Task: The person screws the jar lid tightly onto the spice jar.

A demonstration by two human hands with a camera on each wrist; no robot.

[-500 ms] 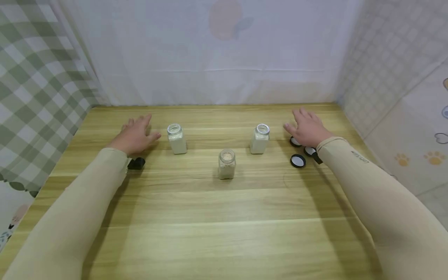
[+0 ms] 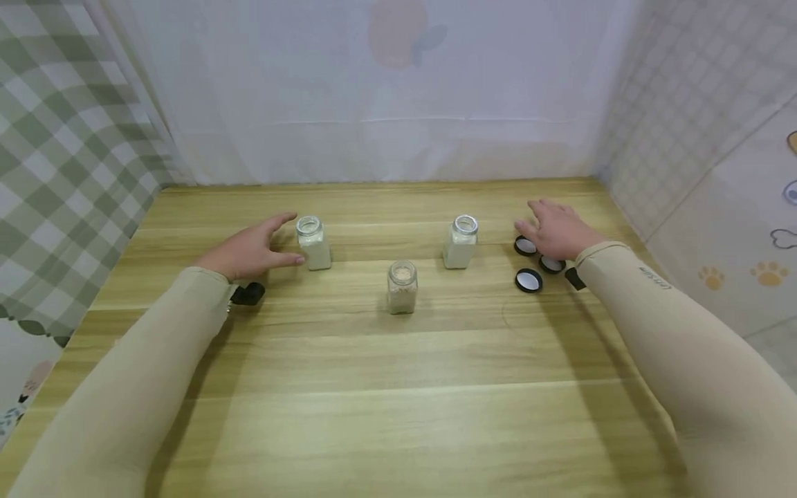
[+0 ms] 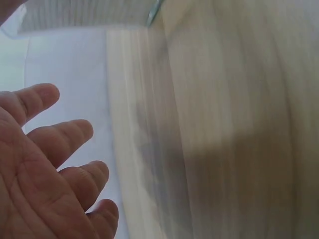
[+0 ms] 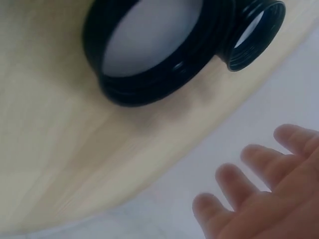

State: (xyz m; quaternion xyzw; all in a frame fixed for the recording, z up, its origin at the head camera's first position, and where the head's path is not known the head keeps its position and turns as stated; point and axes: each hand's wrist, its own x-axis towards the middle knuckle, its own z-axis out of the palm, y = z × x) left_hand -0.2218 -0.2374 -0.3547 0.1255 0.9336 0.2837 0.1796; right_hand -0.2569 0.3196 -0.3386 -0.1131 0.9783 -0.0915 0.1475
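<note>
My left hand reaches toward the left glass jar, thumb and fingers spread beside it. That jar is square, lidless and filled with something whitish; its side shows at the top of the left wrist view. Whether the thumb touches the glass I cannot tell. On the right, my right hand hovers with spread fingers over the black lids, holding nothing. One lid lies nearest me, another lid by the thumb, and a third lid under the palm. All three lie with their white insides up.
A second lidless jar with pale contents stands right of centre. Nearer to me is a third jar holding beige grainy stuff. All stand upright on the wooden table. A white cloth hangs behind the table.
My left hand has moved right, toward the left jar, with the thumb now close to it. My right hand has shifted slightly right above the lids.
</note>
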